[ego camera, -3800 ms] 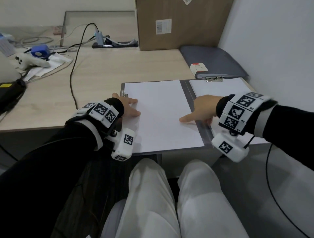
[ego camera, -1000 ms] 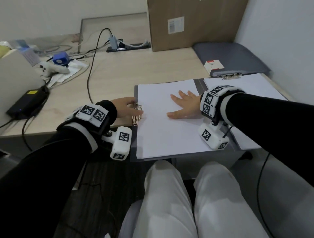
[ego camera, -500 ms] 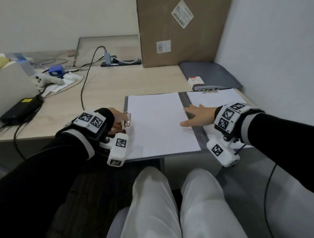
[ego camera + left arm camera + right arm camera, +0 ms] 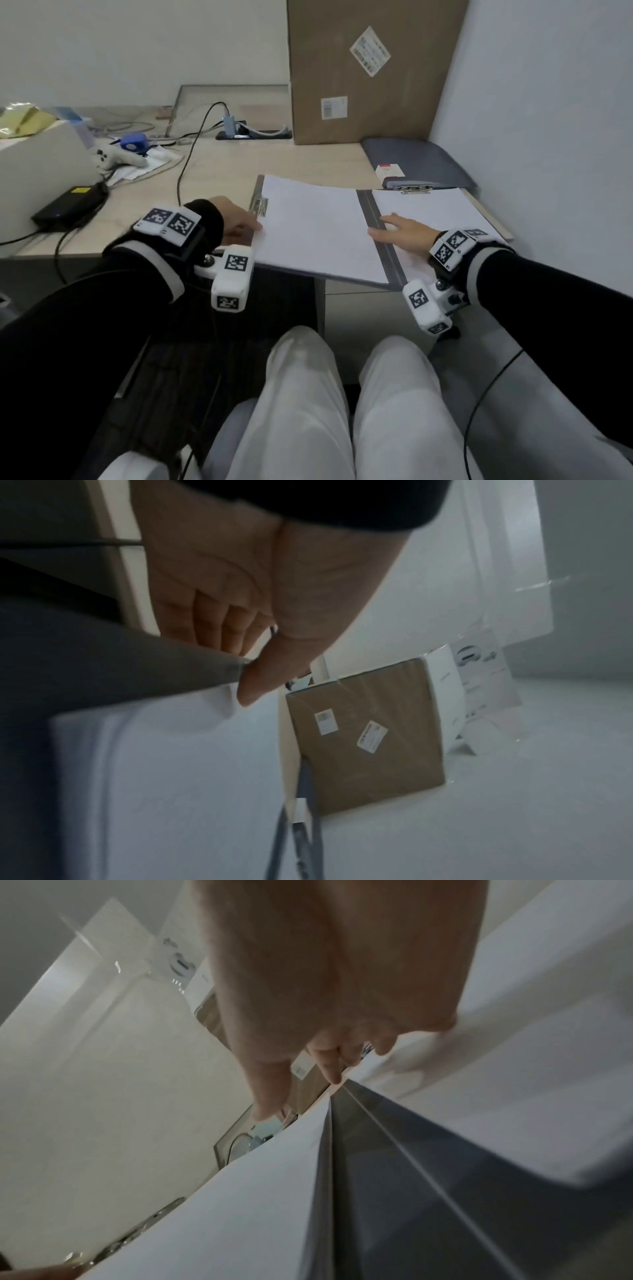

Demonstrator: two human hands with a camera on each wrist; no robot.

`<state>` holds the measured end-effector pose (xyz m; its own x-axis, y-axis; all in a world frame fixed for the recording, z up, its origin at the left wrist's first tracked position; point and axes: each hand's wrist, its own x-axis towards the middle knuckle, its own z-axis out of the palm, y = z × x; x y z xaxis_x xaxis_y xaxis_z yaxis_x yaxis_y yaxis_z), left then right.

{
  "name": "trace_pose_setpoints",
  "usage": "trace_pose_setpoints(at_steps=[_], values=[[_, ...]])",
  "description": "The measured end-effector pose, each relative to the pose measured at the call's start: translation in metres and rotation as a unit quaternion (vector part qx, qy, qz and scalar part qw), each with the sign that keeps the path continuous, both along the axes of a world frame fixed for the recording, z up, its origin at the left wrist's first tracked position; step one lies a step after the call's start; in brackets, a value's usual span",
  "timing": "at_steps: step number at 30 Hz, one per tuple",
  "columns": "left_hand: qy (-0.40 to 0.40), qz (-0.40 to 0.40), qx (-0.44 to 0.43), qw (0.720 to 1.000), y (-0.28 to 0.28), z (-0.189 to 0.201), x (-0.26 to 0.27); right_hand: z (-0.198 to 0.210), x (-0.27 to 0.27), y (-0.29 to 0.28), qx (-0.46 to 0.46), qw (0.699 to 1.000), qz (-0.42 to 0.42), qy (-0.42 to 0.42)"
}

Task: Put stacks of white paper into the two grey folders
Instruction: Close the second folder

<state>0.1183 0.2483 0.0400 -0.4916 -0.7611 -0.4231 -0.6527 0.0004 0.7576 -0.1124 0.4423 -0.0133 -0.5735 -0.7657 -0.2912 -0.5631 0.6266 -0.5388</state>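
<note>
Here the left hand point(image 4: 239, 222) pinches the open folder's point(image 4: 383, 246) edge — right hand point(image 4: 400, 231) flat, fingers relaxed, on it.

We see bare desk point(image 4: 219, 178) left of centre, open for a hand, crossed only by a black cable point(image 4: 185, 161). At upper centre a tall cardboard box point(image 4: 359, 78) blocks the back. The wall point(image 4: 548, 120) closes the right side. A charger point(image 4: 68, 205) and a controller point(image 4: 113, 159) crowd the left edge.
</note>
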Motion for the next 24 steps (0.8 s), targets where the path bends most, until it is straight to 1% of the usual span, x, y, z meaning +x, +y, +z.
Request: trace_pose_setpoints(at_steps=[3, 4, 5, 7, 9, 12, 14, 17, 19, 21, 23, 24], values=[[0.101, -0.021, -0.013, 0.995, 0.015, 0.031, -0.003, 0.005, -0.009, 0.015, -0.135, 0.988, -0.08, -0.006], [0.133, -0.036, -0.016, 0.99, 0.023, 0.042, -0.004, 0.006, -0.015, 0.021, -0.162, 0.981, -0.102, 0.005], [0.163, -0.056, -0.011, 0.985, 0.029, 0.051, -0.006, 0.009, -0.021, 0.03, -0.17, 0.977, -0.125, 0.023], [0.202, -0.114, 0.005, 0.973, 0.043, 0.062, -0.008, 0.011, -0.038, 0.049, -0.162, 0.97, -0.173, 0.053], [0.227, -0.175, 0.014, 0.958, 0.052, 0.066, -0.015, 0.014, -0.05, 0.074, -0.143, 0.963, -0.221, 0.064], [0.258, -0.26, 0.017, 0.93, 0.072, 0.065, -0.031, 0.009, -0.067, 0.113, -0.069, 0.952, -0.29, 0.069], [0.263, -0.274, 0.003, 0.925, 0.085, 0.061, -0.046, 0.002, -0.071, 0.131, -0.036, 0.946, -0.316, 0.056], [0.264, -0.257, -0.05, 0.928, 0.109, 0.055, -0.071, -0.007, -0.073, 0.143, -0.033, 0.938, -0.346, 0.006], [0.276, -0.263, -0.075, 0.921, 0.125, 0.051, -0.088, -0.009, -0.073, 0.145, -0.021, 0.934, -0.356, -0.018], [0.301, -0.277, -0.069, 0.91, 0.137, 0.047, -0.107, -0.007, -0.074, 0.149, -0.017, 0.934, -0.356, -0.024], [0.305, -0.304, -0.074, 0.899, 0.149, 0.044, -0.123, -0.005, -0.075, 0.151, -0.052, 0.928, -0.366, -0.041], [0.295, -0.322, -0.085, 0.895, 0.155, 0.041, -0.13, -0.006, -0.077, 0.153, -0.094, 0.917, -0.38, -0.08]])
